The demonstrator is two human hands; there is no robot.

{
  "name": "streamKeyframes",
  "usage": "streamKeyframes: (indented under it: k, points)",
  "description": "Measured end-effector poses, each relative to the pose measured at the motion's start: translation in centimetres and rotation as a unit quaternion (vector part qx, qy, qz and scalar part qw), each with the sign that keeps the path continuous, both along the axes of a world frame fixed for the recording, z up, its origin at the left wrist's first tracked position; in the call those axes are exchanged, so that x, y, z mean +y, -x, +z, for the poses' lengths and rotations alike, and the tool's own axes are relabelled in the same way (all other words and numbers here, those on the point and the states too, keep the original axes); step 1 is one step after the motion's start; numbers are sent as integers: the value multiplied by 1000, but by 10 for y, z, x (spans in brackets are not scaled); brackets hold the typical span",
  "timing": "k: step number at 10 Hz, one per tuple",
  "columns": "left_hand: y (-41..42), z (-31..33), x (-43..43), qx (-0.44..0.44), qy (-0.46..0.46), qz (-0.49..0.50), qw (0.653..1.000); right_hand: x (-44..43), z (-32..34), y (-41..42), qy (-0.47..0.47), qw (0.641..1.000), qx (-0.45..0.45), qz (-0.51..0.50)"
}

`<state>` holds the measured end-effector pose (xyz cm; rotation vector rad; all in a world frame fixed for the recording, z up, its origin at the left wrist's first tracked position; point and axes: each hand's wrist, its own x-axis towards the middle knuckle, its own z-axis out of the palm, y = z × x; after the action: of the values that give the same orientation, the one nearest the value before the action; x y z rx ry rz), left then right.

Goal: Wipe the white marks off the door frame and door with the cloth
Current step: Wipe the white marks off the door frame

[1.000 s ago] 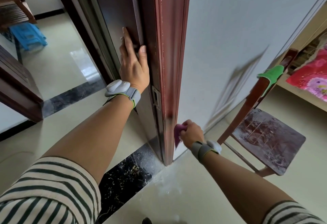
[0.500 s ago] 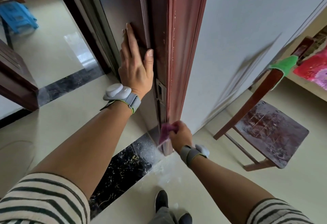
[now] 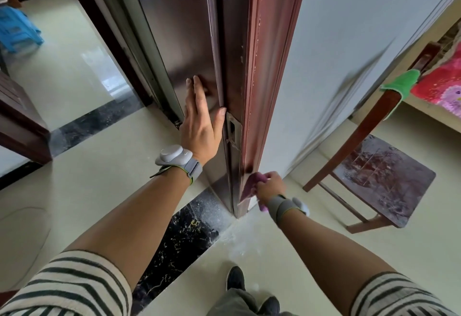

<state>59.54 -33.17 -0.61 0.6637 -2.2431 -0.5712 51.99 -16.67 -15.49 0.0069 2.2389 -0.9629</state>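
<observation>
- A reddish-brown wooden door frame (image 3: 259,71) stands upright in the middle, flecked with white marks (image 3: 257,49) along its edge.
- Left of the frame, the left hand (image 3: 202,121) lies flat, fingers straight, on the dark brown door (image 3: 174,29), thumb at the door's edge.
- At the foot of the frame, the right hand (image 3: 270,186) grips a crumpled purple cloth (image 3: 249,186) and presses it against the wood.
- Right of the frame, near the right arm, stands a worn brown wooden chair (image 3: 384,181) with a green rag (image 3: 401,83) over its back.
- Below the frame, white dust (image 3: 239,238) lies on the pale floor (image 3: 74,191) beside a black marble strip (image 3: 179,241).
- Far left of the frame sits a blue plastic stool (image 3: 15,31).
</observation>
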Motion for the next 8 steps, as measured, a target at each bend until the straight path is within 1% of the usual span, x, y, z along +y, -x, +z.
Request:
streamKeyframes:
  k: [1,2,3,5,6,7,8]
  points:
    - [-3,-1,-6,2,16,-23,1000,-5,-1,28,50,991,-69,-102]
    - [-5,-6,-15,-5,27,-36,999,-19,18,37,89,979,-136,-122]
    - [-8,-9,-21,-17,32,-41,999,-37,25,32,154,958,-185,-158]
    - [-16,0,-19,-58,33,-37,997,-35,51,30,203,937,-193,-207]
    - [-24,10,-21,-98,50,-21,994,-35,71,25,221,933,-205,-195]
    - [-31,25,-20,-143,76,-4,987,-31,100,23,258,925,-182,-211]
    - [-37,43,-11,-197,93,36,975,-23,129,22,276,927,-174,-186]
